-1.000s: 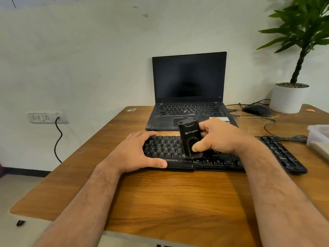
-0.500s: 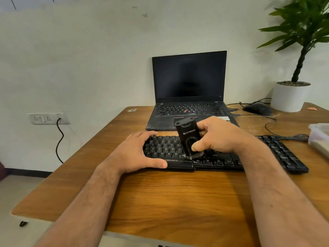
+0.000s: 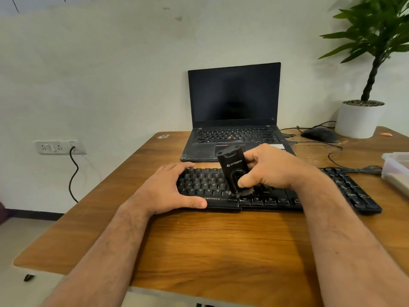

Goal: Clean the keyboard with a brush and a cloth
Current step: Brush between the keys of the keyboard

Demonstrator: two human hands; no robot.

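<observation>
brush in right fingers, bristles seemingly on keyboard

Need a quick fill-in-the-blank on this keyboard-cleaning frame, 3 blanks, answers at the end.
1. The right hand grips a black ____ with its bristles down on the keyboard.
2. The left hand holds the keyboard's ____ end.
3. Behind the keyboard, an open laptop shows a ____ screen.

Missing words: brush; left; dark
</observation>
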